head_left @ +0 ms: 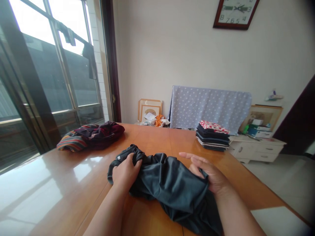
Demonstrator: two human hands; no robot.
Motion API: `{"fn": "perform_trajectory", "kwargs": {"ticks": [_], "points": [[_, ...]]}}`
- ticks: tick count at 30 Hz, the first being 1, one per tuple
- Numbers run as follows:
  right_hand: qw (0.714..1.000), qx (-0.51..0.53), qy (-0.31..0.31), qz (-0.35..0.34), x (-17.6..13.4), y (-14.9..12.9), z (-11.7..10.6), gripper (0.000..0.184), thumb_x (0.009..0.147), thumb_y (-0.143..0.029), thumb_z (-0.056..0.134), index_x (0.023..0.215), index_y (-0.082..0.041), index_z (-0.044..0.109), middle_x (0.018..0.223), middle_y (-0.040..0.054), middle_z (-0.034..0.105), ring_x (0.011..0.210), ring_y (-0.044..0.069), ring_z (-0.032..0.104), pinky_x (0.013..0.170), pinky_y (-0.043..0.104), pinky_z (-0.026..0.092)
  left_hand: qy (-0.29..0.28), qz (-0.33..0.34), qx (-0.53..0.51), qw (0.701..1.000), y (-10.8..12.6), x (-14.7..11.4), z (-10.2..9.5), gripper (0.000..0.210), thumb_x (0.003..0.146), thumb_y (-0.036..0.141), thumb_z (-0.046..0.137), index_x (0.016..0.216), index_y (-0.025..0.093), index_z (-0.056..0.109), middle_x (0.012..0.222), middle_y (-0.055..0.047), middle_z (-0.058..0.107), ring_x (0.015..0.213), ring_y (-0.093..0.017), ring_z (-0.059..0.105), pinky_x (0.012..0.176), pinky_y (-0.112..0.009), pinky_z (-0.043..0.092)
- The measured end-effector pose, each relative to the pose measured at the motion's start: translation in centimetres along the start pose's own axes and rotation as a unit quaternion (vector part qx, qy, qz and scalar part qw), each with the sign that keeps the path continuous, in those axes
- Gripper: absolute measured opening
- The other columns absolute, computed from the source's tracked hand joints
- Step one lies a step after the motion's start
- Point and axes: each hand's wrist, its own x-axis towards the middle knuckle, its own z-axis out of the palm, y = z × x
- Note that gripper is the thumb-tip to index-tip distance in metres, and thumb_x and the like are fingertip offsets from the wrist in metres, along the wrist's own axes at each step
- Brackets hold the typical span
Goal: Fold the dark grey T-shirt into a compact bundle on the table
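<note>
A dark grey-green garment (pixel 172 186) with a soft sheen lies bunched on the table in front of me. Its gathered end, with a small white label, is at the left. There my left hand (pixel 126 172) grips the cloth, thumb and fingers closed into the folds. At the garment's right side is my right hand (pixel 206 173), index finger stretched forward and lower fingers partly behind a raised edge of the fabric, which it holds up. The garment's exact kind is hidden by the folds.
A folded clothes stack (pixel 213 136) stands at the table's back right. Crumpled dark and striped clothes (pixel 91 135) lie at the back left, near the window. Beyond the wooden table (pixel 147 137) are a polka-dot cloth (pixel 209 106) and a white cabinet (pixel 256 150).
</note>
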Motion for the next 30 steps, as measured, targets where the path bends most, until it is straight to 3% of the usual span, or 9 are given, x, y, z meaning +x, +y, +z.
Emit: {"fn": "perform_trajectory", "kwargs": {"ticks": [4,6,8,11,15,18,21,23,30], "points": [[0.984,-0.176,-0.019,0.022,1.4,2.7,0.9,0.042,0.074,-0.043,0.078,0.11,-0.022,0.074,0.081,0.0027,0.071,0.079,0.022,0.061,0.072,0.031,0.047,0.02,0.003,-0.025,0.999,-0.1,0.0,0.0,0.035,0.089,0.053,0.048,0.104,0.033,0.073,0.098,-0.007,0.077,0.094,-0.034,0.07,0.077,-0.04,0.044],[0.968,-0.246,-0.05,0.021,2.3,4.5,1.2,0.029,0.068,-0.038,0.079,0.092,-0.022,0.076,0.086,0.003,0.074,0.086,0.026,0.064,0.075,0.033,0.048,0.057,-0.006,-0.07,0.996,-0.3,0.1,0.2,0.036,0.09,0.053,0.047,0.106,0.033,0.072,0.096,-0.006,0.077,0.092,-0.032,0.069,0.075,-0.038,0.044],[0.959,-0.282,-0.024,0.007,3.1,5.9,1.1,0.02,0.072,-0.037,0.071,0.082,-0.021,0.075,0.079,0.0016,0.073,0.08,0.024,0.064,0.072,0.031,0.047,0.098,-0.016,-0.124,0.987,-0.6,0.4,0.6,0.036,0.091,0.053,0.047,0.107,0.031,0.071,0.092,-0.006,0.076,0.088,-0.03,0.069,0.073,-0.036,0.044],[0.952,-0.287,0.099,-0.043,4.0,6.5,0.2,0.022,0.078,-0.037,0.06,0.081,-0.02,0.073,0.076,0.0004,0.072,0.076,0.022,0.064,0.069,0.029,0.046,0.155,-0.019,-0.208,0.966,-1.2,0.9,1.1,0.033,0.09,0.049,0.05,0.106,0.028,0.07,0.089,-0.005,0.074,0.084,-0.027,0.068,0.074,-0.033,0.046],[0.901,-0.277,0.312,-0.12,4.6,5.1,-1.2,0.028,0.081,-0.042,0.054,0.091,-0.021,0.07,0.084,0.0034,0.074,0.083,0.025,0.067,0.073,0.031,0.048,0.212,-0.027,-0.334,0.918,-1.5,1.7,0.7,0.028,0.087,0.045,0.054,0.1,0.025,0.07,0.092,-0.004,0.074,0.088,-0.024,0.067,0.078,-0.032,0.048],[0.86,-0.307,0.378,-0.155,4.5,3.3,-1.7,0.034,0.085,-0.043,0.05,0.104,-0.023,0.069,0.094,0.0058,0.075,0.089,0.026,0.068,0.078,0.033,0.048,0.228,-0.048,-0.42,0.877,-0.9,2.1,-0.6,0.033,0.085,0.046,0.057,0.103,0.023,0.071,0.093,-0.004,0.074,0.089,-0.024,0.067,0.081,-0.033,0.049],[0.823,-0.377,0.394,-0.159,4.1,1.3,-1.4,0.033,0.086,-0.04,0.048,0.108,-0.025,0.068,0.099,0.0058,0.075,0.093,0.026,0.067,0.08,0.034,0.046,0.245,-0.047,-0.476,0.843,0.0,2.1,-2.2,0.038,0.082,0.046,0.059,0.108,0.021,0.071,0.098,-0.005,0.074,0.092,-0.023,0.066,0.085,-0.033,0.05],[0.816,-0.407,0.382,-0.15,3.8,0.2,-0.9,0.03,0.085,-0.037,0.049,0.105,-0.027,0.069,0.099,0.0053,0.075,0.095,0.026,0.067,0.081,0.034,0.045,0.244,-0.048,-0.493,0.834,0.4,1.8,-3.2,0.037,0.081,0.045,0.06,0.108,0.022,0.071,0.099,-0.005,0.073,0.092,-0.022,0.066,0.085,-0.033,0.05],[0.853,-0.386,0.325,-0.134,0.5,-0.1,-0.3,0.022,0.08,-0.036,0.052,0.088,-0.028,0.071,0.084,0.002,0.073,0.086,0.026,0.064,0.077,0.033,0.043,0.171,-0.038,-0.539,0.824,-1.3,-2.1,-5.1,0.041,0.079,0.055,0.063,0.097,0.018,0.067,0.082,-0.001,0.068,0.074,-0.017,0.061,0.069,-0.028,0.048]]}}
